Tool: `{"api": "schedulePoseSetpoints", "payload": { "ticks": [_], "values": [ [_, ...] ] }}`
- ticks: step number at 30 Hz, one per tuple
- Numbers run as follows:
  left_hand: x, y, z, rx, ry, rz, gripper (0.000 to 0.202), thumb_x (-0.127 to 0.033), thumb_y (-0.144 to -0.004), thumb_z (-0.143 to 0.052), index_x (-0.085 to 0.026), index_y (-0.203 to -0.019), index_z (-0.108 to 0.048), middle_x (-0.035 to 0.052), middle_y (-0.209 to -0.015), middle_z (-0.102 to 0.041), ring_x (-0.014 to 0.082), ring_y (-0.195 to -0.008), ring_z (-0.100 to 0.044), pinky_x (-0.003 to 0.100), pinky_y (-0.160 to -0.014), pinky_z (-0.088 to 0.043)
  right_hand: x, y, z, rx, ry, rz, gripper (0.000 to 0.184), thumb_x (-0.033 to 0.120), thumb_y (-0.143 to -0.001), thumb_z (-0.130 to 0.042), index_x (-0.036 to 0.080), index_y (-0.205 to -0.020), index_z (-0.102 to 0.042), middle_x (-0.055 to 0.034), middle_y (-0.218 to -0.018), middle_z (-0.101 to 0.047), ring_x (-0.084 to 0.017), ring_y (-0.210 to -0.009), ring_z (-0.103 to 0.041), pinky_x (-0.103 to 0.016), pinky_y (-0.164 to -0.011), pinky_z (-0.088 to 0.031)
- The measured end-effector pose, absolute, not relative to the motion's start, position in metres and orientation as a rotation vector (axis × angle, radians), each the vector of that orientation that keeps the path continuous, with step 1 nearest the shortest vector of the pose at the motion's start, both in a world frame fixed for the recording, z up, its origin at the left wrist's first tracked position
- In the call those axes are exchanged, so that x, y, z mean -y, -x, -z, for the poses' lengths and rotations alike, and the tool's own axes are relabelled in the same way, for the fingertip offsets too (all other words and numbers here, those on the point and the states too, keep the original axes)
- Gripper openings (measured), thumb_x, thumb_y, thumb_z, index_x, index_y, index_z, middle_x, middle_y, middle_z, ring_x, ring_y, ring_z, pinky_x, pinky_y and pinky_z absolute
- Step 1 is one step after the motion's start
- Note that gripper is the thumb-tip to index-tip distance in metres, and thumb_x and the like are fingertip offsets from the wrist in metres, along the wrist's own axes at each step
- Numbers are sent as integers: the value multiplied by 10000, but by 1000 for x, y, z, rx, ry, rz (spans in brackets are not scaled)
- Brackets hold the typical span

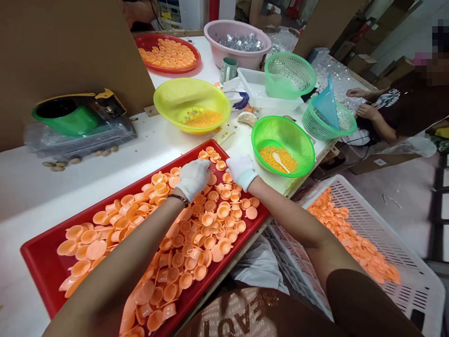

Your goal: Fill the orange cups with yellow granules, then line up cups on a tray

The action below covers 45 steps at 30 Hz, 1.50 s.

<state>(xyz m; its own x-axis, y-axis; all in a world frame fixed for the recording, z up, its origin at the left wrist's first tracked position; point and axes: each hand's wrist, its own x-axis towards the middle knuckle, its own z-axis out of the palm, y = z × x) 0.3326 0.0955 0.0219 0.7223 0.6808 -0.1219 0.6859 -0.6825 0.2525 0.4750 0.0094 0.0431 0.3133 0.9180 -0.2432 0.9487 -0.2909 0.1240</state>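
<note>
Small orange toy cups [207,218] with tiny handles lie heaped in a long red tray [42,262] in front of me. My left hand [194,179], in a white glove with a beaded bracelet at the wrist, is over the tray's far half, fingers curled down among the cups. Whatever it pinches is hidden. Close by on the right, my right hand [241,172], also gloved, reaches over the tray's far right edge. Its fingers are bent together beside a few cups, and their tips are partly hidden. A strip of bare red tray shows between the hands.
Beyond the tray stand a yellow bowl [168,105] and a green bowl [308,145] of small yellow pieces, the latter holding a white spoon [280,162]. Farther back are a red platter [198,58], a mug [228,70] and a pink basin [217,54]. A white crate [379,210] stands lower right; a person works beyond.
</note>
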Motion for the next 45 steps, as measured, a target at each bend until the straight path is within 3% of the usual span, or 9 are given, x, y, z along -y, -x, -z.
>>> {"api": "schedulePoseSetpoints", "payload": {
  "ticks": [7,12,19,25,30,35,39,42,45],
  "values": [
    [-103,-354,-18,-1154,-2587,-7,340,-259,-969,-434,-221,-1113,-740,112,-1100,-734,271,-980,-703,346,-745,-497,24,-481,-44,-1926,-2176,278,337,424,-1018,-538,209,-1102,-784,-107,-1122,-745,-264,-1041,-684,-357,-825,-434],
    [-96,-346,-19,-1200,-2626,-47,420,-324,-1025,-344,-173,-1176,-706,152,-1232,-660,274,-981,-692,355,-725,-474,31,-480,-38,-1936,-2128,201,338,279,-1030,-468,161,-1122,-771,-151,-1133,-721,-285,-1056,-677,-379,-818,-435],
    [-76,-281,-16,-1074,-2691,64,261,-339,-949,-496,-189,-939,-709,103,-1000,-690,257,-917,-656,359,-753,-435,16,-470,-39,-1834,-2237,216,285,323,-1015,-547,156,-1105,-760,-155,-1116,-720,-291,-1029,-685,-375,-811,-434],
    [-74,-273,-14,-1120,-2639,21,262,-266,-955,-422,-201,-939,-675,87,-990,-715,229,-903,-651,339,-728,-423,-4,-460,-27,-2160,-2064,121,279,282,-1036,-504,213,-1217,-705,-123,-1168,-697,-281,-1040,-640,-375,-772,-373],
    [-82,-281,-21,-1143,-2599,62,259,-267,-939,-440,-198,-948,-689,99,-988,-731,248,-894,-664,343,-686,-407,-9,-454,-13,-2365,-1865,132,282,160,-1002,-500,195,-1184,-713,-104,-1063,-708,-246,-924,-607,-363,-733,-318],
    [-81,-286,-20,-1083,-2572,137,228,-263,-907,-490,-234,-914,-717,50,-943,-746,221,-852,-673,314,-672,-422,-7,-454,-8,-2404,-1865,270,300,144,-1003,-498,204,-1170,-740,-90,-1095,-709,-237,-964,-607,-352,-730,-317],
    [-87,-286,-23,-1189,-2614,48,322,-267,-956,-403,-205,-1022,-712,107,-1043,-735,255,-938,-683,345,-743,-462,-1,-462,-18,-2381,-1761,120,282,130,-1014,-472,145,-1061,-750,-141,-1105,-703,-271,-1009,-605,-377,-765,-319],
    [-102,-296,-26,-1255,-2650,1,359,-274,-968,-382,-177,-1085,-707,161,-1136,-717,301,-1036,-681,385,-816,-482,4,-463,-26,-2399,-1748,134,284,141,-1012,-474,166,-1120,-736,-125,-1122,-717,-279,-1052,-608,-383,-790,-325],
    [-118,-318,-24,-1242,-2663,24,306,-266,-933,-449,-185,-1032,-728,155,-1093,-738,300,-1026,-694,375,-826,-486,4,-456,-30,-2307,-1963,207,266,289,-1039,-497,197,-1174,-707,-95,-1101,-735,-266,-1022,-635,-373,-794,-344]
  ]
}}
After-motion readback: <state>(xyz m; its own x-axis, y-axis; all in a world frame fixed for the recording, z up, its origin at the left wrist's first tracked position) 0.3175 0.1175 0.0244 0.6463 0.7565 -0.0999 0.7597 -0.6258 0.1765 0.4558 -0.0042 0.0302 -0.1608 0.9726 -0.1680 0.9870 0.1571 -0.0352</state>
